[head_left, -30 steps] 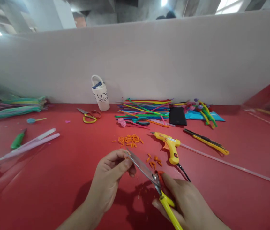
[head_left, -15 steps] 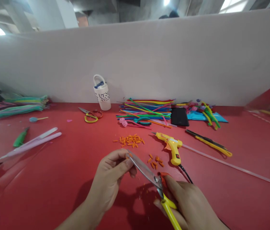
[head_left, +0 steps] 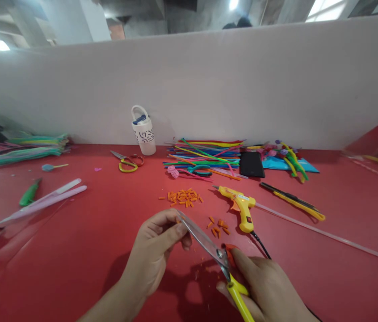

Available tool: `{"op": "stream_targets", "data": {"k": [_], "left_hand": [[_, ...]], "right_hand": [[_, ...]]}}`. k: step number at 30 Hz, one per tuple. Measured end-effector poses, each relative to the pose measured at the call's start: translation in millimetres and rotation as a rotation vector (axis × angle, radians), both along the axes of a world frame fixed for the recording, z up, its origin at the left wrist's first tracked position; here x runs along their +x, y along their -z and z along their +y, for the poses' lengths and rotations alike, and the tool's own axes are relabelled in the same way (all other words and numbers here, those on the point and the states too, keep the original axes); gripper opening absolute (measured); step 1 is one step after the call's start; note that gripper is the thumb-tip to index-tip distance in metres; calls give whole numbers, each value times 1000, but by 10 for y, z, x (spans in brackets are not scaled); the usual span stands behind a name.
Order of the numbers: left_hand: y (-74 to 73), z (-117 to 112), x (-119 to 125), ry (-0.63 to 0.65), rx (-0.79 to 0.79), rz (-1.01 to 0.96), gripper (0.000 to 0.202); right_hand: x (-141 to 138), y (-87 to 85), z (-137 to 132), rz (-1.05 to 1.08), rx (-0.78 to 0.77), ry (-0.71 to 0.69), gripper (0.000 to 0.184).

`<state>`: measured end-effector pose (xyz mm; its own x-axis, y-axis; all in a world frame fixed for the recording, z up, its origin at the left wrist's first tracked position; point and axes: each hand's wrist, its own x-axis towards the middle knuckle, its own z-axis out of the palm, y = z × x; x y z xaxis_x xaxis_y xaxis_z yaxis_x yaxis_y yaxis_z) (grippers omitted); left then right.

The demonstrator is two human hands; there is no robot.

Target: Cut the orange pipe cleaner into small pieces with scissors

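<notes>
The left hand (head_left: pixel 157 241) pinches an orange piece (head_left: pixel 182 218) near the tips of scissors (head_left: pixel 221 256) gripped by the right hand (head_left: pixel 264 279). Trimming seems underway; the next snip calls for a steady pinch.

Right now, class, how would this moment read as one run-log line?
left hand: pinching orange bit | right hand: holding scissors, pointed toward left hand | beyond: orange pieces, glue gun
</notes>
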<state>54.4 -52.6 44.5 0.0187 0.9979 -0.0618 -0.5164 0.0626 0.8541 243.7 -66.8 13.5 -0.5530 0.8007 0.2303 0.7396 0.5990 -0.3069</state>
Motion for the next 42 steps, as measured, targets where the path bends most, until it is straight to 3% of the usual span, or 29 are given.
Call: {"op": "stream_targets", "data": {"k": [9, 13, 16, 21, 25, 31, 37, 42], "left_hand": [[8, 0, -11, -9, -5, 13, 3], [-4, -1, -15, -14, -7, 1, 4], [0, -13, 13, 45, -44, 16, 3], [103, -78, 139, 345, -172, 11, 9], [200, -132, 221, 506, -260, 43, 10], [215, -153, 254, 573, -254, 99, 13], [211, -139, 325, 366, -200, 258, 13], [247, -158, 341, 324, -143, 388, 6]], "right_hand": [[15, 37, -9, -7, 0, 30, 24], [10, 5, 20, 52, -74, 78, 27], [-19, -74, 45, 225, -298, 139, 32], [-59, -182, 34, 745, -793, 182, 24], [-54, -165, 6, 887, -980, 208, 24], [-65, -217, 4, 835, -1034, 178, 20], [-111, -313, -18, 849, -834, 231, 16], [-113, -248, -12, 804, -745, 226, 11]]}}
